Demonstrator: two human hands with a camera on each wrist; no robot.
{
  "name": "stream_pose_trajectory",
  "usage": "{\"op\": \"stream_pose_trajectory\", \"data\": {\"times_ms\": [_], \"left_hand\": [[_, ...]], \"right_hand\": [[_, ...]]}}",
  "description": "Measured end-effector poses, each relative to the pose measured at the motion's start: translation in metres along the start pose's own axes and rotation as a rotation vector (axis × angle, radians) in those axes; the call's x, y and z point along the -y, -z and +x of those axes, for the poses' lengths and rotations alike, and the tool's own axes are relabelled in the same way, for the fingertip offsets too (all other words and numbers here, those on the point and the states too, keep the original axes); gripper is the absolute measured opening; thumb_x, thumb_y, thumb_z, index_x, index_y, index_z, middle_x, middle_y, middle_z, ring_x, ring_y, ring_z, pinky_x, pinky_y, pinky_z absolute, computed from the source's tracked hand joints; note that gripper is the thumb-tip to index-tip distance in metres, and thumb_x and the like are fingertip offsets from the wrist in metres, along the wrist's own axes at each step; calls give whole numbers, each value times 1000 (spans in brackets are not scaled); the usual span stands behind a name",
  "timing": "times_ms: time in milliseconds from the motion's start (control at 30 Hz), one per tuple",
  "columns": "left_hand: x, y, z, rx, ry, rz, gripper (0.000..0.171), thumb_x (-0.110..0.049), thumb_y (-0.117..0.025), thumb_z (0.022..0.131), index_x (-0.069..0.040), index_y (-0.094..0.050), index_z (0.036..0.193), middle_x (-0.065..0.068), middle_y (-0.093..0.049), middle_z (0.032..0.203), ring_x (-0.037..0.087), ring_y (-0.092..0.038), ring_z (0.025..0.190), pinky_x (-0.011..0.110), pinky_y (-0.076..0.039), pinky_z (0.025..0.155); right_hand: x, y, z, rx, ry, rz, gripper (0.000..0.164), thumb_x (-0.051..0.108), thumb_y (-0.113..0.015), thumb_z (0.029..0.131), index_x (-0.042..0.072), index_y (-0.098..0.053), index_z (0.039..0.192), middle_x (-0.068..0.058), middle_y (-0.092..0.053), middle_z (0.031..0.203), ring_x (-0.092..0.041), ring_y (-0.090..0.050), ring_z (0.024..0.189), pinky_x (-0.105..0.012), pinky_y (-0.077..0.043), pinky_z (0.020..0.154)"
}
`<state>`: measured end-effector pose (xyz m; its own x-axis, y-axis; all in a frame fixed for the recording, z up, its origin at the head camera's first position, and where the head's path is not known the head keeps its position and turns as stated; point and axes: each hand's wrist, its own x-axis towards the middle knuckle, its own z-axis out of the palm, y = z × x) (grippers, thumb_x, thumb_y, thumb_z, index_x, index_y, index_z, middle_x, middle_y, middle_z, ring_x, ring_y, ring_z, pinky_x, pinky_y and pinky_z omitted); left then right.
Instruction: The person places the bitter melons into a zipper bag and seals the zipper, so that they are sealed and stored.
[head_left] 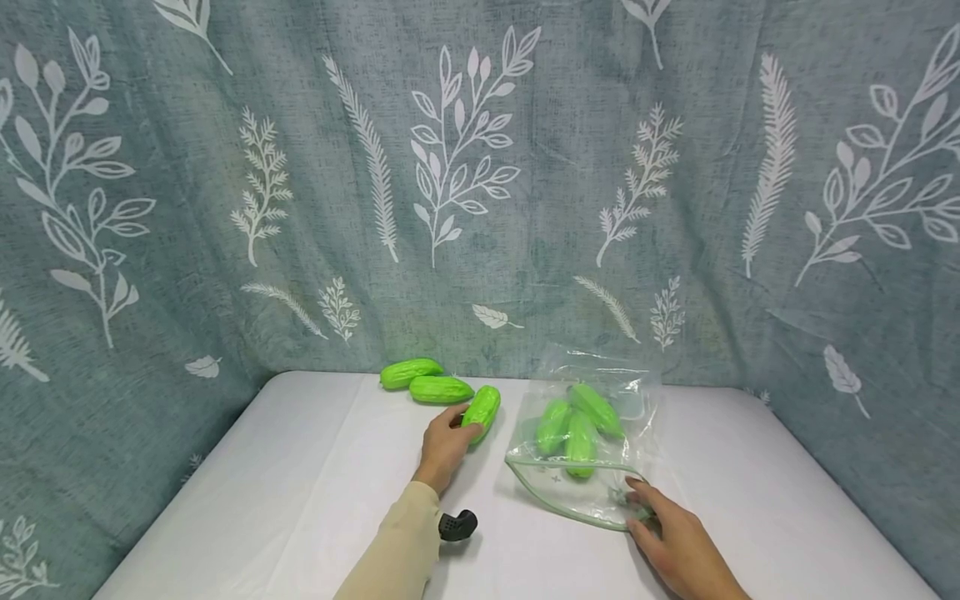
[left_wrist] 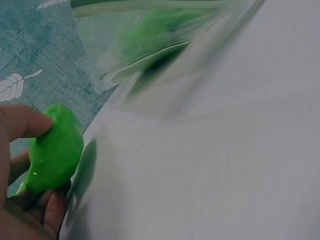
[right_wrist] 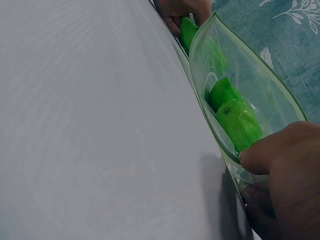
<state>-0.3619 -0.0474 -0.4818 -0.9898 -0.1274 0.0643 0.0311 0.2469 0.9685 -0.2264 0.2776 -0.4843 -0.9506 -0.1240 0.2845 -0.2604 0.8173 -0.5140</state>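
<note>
Leaf-print curtain behind white table | clamped in left hand, nearer of two: green gourd, long axis away and slightly right | clear bag just rightward, mouth nearward, rim pinched in right hand

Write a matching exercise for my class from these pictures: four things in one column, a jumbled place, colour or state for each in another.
1. Left hand
2. Right hand
3. Clear bag
4. Curtain

A. Blue-green with white leaf prints
B. Has three green vegetables inside
C. Grips a single vegetable outside the bag
D. Holds the bag at its open end

Right pairs: 1-C, 2-D, 3-B, 4-A
</note>
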Motion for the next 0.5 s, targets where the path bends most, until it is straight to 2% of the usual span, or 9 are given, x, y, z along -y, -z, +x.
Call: {"op": "stream_pose_trajectory", "data": {"times_ms": [200, 500], "left_hand": [[-1, 1, 2, -5, -5, -12, 50, -25, -73, 89, -13, -63, 136, 10, -62, 126, 27, -57, 114, 47, -47, 96], [2, 3, 3, -43, -19, -43, 46, -26, -70, 90, -10, -65, 132, 10, -65, 126, 27, -58, 117, 47, -45, 101]], "right_hand": [[1, 2, 0, -19, 14, -5, 53, 16, -71, 93, 8, -53, 142, -4, -69, 123, -34, -57, 123, -58, -45, 100], [2, 1, 1, 55, -76, 16, 55, 19, -71, 93, 9, -53, 144, -7, -65, 130, -37, -54, 128, -59, -42, 103]]}}
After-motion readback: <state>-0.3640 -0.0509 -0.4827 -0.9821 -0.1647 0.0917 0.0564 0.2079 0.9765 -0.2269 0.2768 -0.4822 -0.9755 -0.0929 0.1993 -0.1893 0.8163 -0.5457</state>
